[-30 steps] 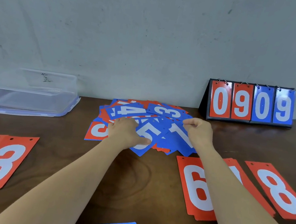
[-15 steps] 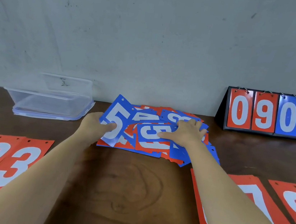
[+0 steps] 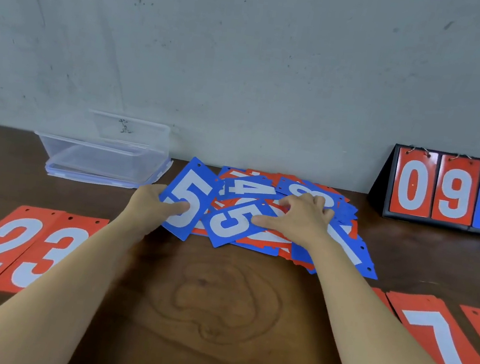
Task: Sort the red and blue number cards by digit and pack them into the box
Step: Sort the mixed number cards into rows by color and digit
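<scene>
At the mixed pile point(image 3: 271, 216), your left hand point(image 3: 150, 203) pinches one blue 5 point(image 3: 188, 198) (lifted clear for matching); your right hand point(image 3: 301, 217), fingers flat and holding nothing, pins a second blue 5 point(image 3: 235, 222).

A black flip scoreboard point(image 3: 389, 183) showing 0, 9, 0 stands far right on the dark wooden table point(image 3: 217, 301), against the grey wall point(image 3: 248, 60).

Left hand point(image 3: 150, 205) pinches a blue 5 card point(image 3: 189, 196) at the pile's point(image 3: 277, 217) nine o'clock edge; right hand point(image 3: 304, 217) presses another blue 5 point(image 3: 235, 222); clear box point(image 3: 104, 158) at ten o'clock on the worktop point(image 3: 217, 301)
</scene>
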A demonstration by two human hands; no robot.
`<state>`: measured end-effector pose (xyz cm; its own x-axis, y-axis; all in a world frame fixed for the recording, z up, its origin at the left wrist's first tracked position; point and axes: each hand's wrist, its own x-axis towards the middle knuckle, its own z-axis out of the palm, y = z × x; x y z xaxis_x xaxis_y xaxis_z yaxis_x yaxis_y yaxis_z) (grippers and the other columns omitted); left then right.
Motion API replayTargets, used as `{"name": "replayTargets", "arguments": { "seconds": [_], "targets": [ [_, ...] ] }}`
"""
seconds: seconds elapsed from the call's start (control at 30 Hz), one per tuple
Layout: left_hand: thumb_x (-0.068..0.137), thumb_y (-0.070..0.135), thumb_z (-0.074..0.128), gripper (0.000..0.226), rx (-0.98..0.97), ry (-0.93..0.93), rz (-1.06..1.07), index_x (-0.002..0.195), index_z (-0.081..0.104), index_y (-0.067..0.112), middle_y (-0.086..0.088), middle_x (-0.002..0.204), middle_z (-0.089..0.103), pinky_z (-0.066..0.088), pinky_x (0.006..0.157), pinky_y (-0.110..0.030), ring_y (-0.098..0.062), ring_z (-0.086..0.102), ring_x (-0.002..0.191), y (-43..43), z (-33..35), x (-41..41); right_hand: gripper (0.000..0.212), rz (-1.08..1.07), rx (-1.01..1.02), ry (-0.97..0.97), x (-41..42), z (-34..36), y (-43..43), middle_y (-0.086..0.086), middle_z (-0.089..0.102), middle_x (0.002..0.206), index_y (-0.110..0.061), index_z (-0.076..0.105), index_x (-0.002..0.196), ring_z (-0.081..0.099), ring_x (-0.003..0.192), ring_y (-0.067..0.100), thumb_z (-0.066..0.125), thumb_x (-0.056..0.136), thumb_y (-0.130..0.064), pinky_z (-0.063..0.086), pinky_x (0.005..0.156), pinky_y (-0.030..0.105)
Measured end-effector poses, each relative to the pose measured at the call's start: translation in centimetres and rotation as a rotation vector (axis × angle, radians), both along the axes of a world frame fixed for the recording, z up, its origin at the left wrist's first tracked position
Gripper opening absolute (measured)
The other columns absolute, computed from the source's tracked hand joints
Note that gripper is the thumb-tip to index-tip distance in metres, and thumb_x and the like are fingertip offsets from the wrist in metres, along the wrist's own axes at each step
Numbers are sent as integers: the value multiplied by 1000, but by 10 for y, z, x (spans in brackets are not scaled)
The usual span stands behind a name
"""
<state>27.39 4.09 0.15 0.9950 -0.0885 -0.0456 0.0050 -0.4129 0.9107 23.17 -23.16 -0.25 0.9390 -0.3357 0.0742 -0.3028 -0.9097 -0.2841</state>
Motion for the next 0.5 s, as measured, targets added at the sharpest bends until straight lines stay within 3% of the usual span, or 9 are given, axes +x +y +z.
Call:
{"name": "replayTargets", "arguments": {
  "seconds": [0.1, 0.3, 0.5],
  "targets": [
    [84, 24, 76, 36, -8, -12, -26, 114, 66, 8, -8, 106, 71, 53, 66, -24, -16, 68, 84, -1, -1, -4, 103, 32, -99, 85, -2, -1, 11, 7, 35, 145, -27, 45, 137, 22, 138, 31, 57, 56, -90, 20, 110, 53],
    [84, 25, 75, 32, -65, -12, -62, 112, 66, 11, -1, 99, 72, 53, 64, -22, -13, 70, 84, -1, -3, -12, 90, 93, -25, 139, -1, 5, 19, 8, 28, 149, -32, 38, 142, 17, 140, 31, 64, 68, -76, 18, 112, 55],
    [89, 31, 69, 28, -76, -41, -86, 111, 66, 14, 3, 98, 73, 53, 59, -16, -10, 71, 81, 0, -4, -20, 74, 157, 37, -41, -4, 7, 30, 0, 37, 135, -34, 39, 132, 27, 129, 23, 76, 71, -52, 22, 104, 44]
  ]
}}
